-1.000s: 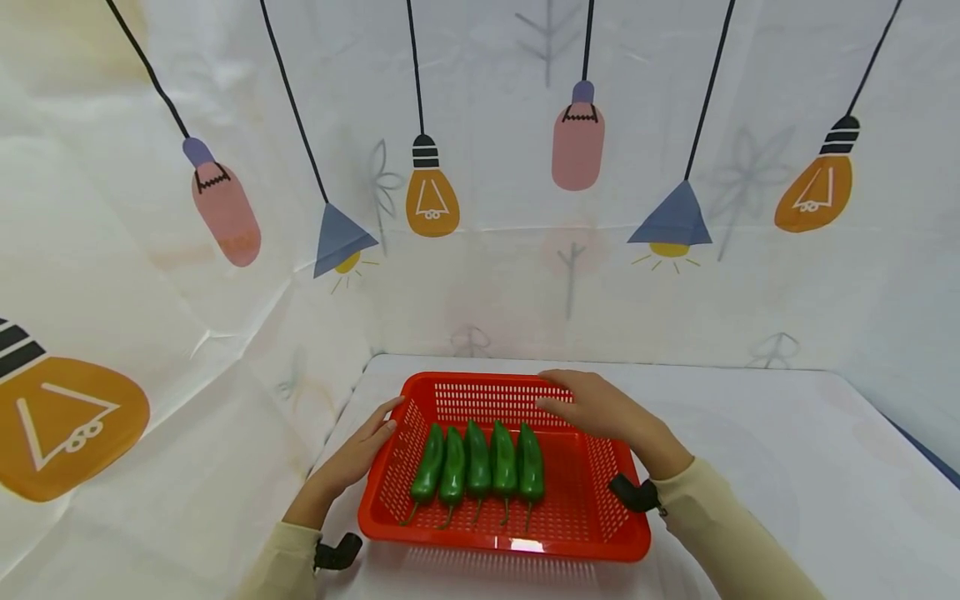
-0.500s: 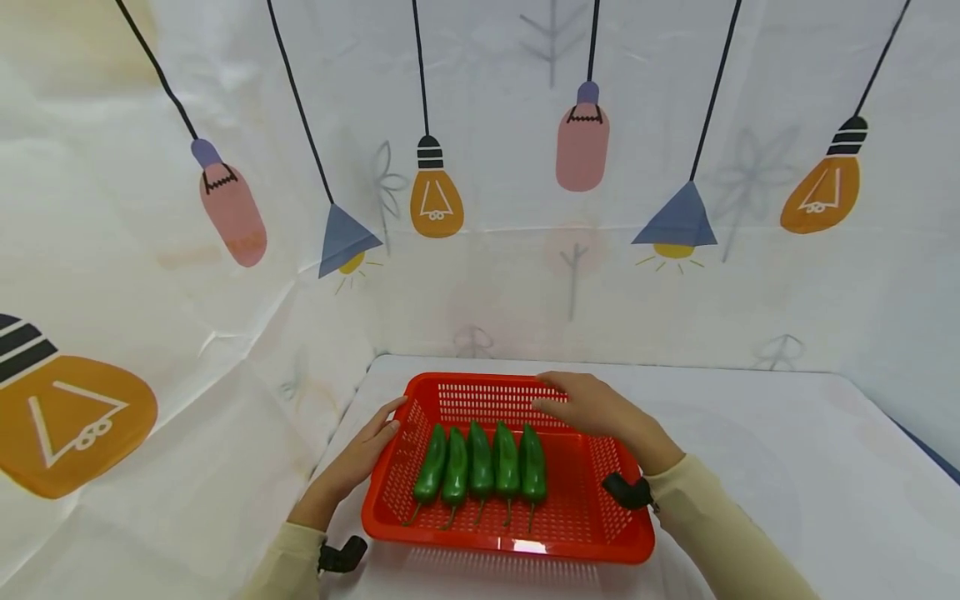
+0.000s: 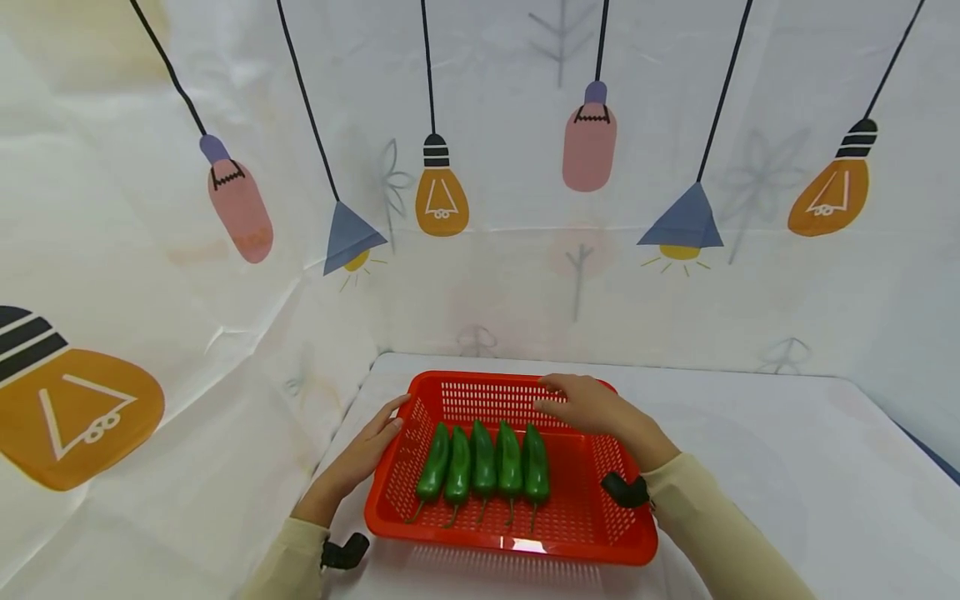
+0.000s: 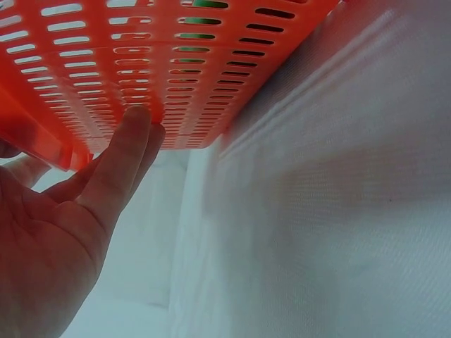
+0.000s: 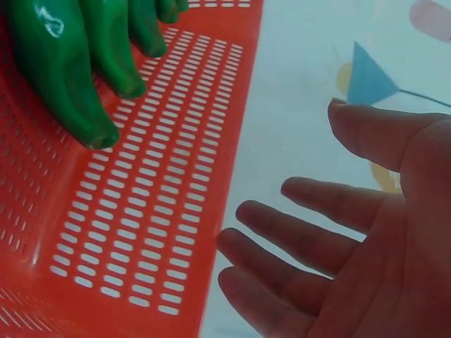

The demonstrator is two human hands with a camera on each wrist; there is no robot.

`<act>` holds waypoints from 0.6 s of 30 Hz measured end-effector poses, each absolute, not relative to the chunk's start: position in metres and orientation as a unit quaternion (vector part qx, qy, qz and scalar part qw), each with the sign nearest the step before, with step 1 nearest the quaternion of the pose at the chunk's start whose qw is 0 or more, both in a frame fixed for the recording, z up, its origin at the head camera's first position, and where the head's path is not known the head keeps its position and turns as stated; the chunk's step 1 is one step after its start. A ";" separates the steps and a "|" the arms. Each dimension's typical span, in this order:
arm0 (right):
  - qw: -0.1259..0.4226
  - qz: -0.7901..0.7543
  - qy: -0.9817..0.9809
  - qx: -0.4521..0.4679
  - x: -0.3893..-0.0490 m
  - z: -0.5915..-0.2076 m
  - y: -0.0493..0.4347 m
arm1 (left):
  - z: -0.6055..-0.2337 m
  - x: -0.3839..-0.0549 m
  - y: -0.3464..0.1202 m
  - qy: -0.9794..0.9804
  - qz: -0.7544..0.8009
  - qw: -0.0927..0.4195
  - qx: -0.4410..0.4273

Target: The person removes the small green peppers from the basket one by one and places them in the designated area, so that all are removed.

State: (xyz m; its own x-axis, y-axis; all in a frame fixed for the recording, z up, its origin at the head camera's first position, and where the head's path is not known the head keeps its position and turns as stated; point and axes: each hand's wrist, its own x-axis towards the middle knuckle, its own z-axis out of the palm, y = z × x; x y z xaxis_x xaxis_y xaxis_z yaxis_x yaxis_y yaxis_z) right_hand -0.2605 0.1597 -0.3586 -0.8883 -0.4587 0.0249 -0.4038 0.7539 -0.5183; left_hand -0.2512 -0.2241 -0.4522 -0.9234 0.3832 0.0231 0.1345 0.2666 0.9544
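A red plastic basket [image 3: 435,542] with slotted walls stands on the white table. Several green chili peppers [image 3: 483,462] lie side by side in its left and middle part, stems toward me. My left hand [image 3: 360,454] is at the basket's left side; in the left wrist view, extended fingers [image 4: 130,141] touch the outside of the slotted wall. Over the basket's far right corner hovers my right hand [image 3: 588,404]. Its fingers are spread and loosely bent, with nothing in them, as the right wrist view of that hand [image 5: 366,239] confirms.
A white sheet [image 3: 510,283] printed with hanging lamps rises behind the table [image 3: 750,467] and along its left side. Black wrist cameras [image 3: 345,552] are strapped to both sleeves. The table extends to the right of the basket.
The whole head view has shifted slightly rightward. Against the basket, my right hand has drifted a little to the left; the left hand, basket and peppers keep their places.
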 end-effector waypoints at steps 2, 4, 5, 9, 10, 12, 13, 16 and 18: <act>0.055 -0.264 0.935 -0.232 -0.262 -0.360 0.160 | -0.451 -0.250 -0.224 0.788 0.584 0.105 0.166; 0.062 -0.263 0.934 -0.232 -0.263 -0.363 0.160 | -0.450 -0.250 -0.224 0.788 0.583 0.104 0.169; 0.065 -0.261 0.935 -0.232 -0.263 -0.365 0.159 | -0.450 -0.250 -0.224 0.787 0.583 0.105 0.173; 0.077 -0.262 0.933 -0.235 -0.266 -0.371 0.156 | -0.450 -0.250 -0.224 0.788 0.583 0.106 0.168; 0.079 -0.263 0.932 -0.237 -0.267 -0.371 0.155 | -0.451 -0.250 -0.224 0.787 0.584 0.106 0.166; 0.083 -0.266 0.931 -0.237 -0.267 -0.373 0.153 | -0.452 -0.251 -0.225 0.787 0.586 0.107 0.160; 0.085 -0.267 0.931 -0.235 -0.267 -0.373 0.152 | -0.453 -0.251 -0.225 0.787 0.586 0.108 0.158; 0.088 -0.262 0.934 -0.226 -0.267 -0.374 0.150 | -0.454 -0.252 -0.225 0.787 0.586 0.109 0.160; 0.085 -0.258 0.936 -0.222 -0.268 -0.376 0.150 | -0.454 -0.253 -0.225 0.787 0.585 0.110 0.163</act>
State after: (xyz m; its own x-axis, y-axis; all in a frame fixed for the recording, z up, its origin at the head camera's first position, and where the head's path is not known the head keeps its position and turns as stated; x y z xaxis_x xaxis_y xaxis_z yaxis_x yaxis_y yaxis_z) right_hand -0.2677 0.1498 -0.3758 -0.8865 -0.4605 -0.0450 -0.3725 0.7680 -0.5210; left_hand -0.2527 -0.2253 -0.4541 -0.9228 0.3849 0.0183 0.1284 0.2623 0.9564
